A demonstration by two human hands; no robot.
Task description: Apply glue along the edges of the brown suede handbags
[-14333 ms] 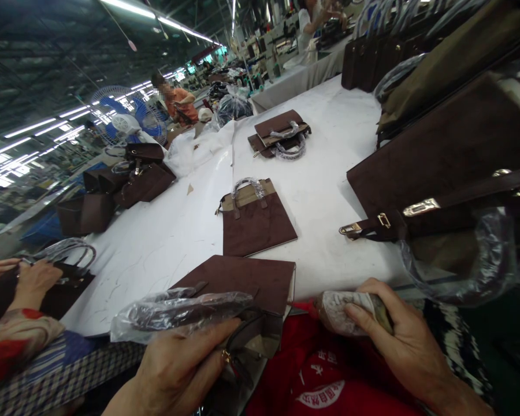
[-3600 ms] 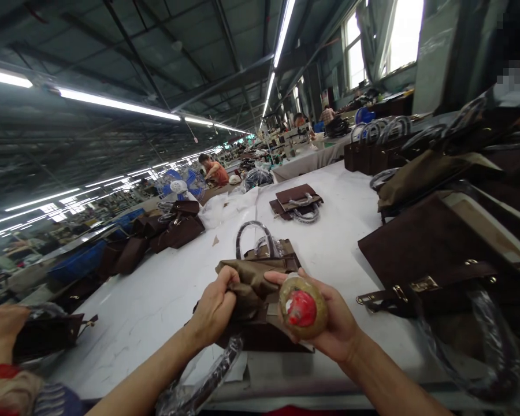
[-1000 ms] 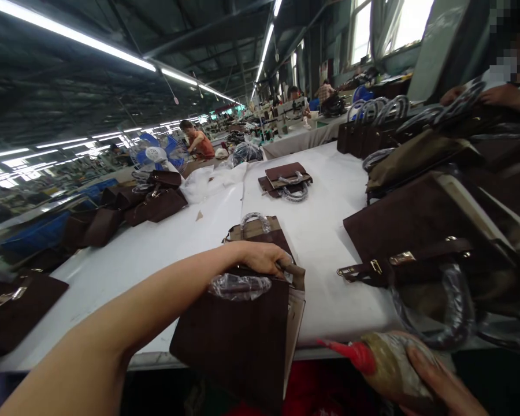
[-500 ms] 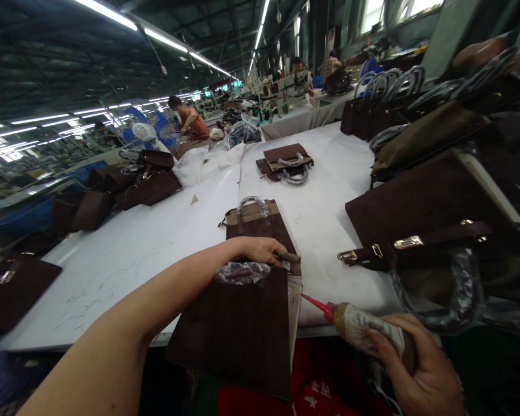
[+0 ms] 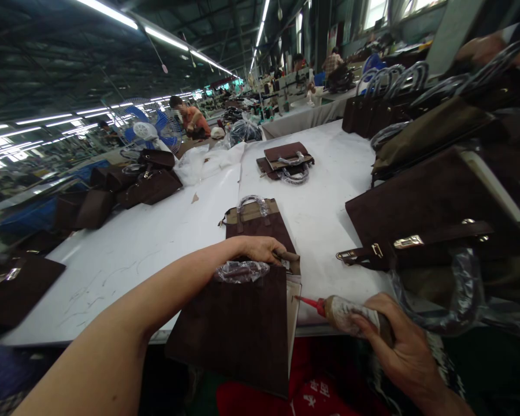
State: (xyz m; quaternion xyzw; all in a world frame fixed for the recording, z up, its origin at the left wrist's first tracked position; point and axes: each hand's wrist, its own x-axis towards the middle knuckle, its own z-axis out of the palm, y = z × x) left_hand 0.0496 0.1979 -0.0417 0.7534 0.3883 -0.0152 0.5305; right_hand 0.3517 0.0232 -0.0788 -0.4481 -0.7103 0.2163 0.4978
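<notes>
A dark brown handbag (image 5: pixel 238 323) lies over the table's front edge, its plastic-wrapped handle (image 5: pixel 241 271) near my left wrist. My left hand (image 5: pixel 266 250) reaches across it, fingers closed on the bag's upper side edge, where a pale inner strip (image 5: pixel 293 300) shows. In my right hand (image 5: pixel 398 341) is a glue bottle (image 5: pixel 351 315) with a red pointed nozzle (image 5: pixel 308 301). The nozzle's tip is at the pale strip; whether it touches I cannot tell. Beyond my left hand, the bag's other panel with a wrapped handle (image 5: pixel 252 202) lies flat on the table.
On the white table (image 5: pixel 190 242) a smaller brown bag (image 5: pixel 286 159) lies farther back. Several bags (image 5: pixel 151 185) are heaped at the left. A large bag (image 5: pixel 385 208) and more bags with wrapped handles crowd the right side. Behind stands a blue fan (image 5: pixel 145 127), with a person (image 5: pixel 195 120) beside it.
My right hand has moved the glue bottle slightly left, bringing the red nozzle to the bag's pale side strip. My left hand keeps its hold with almost no movement.
</notes>
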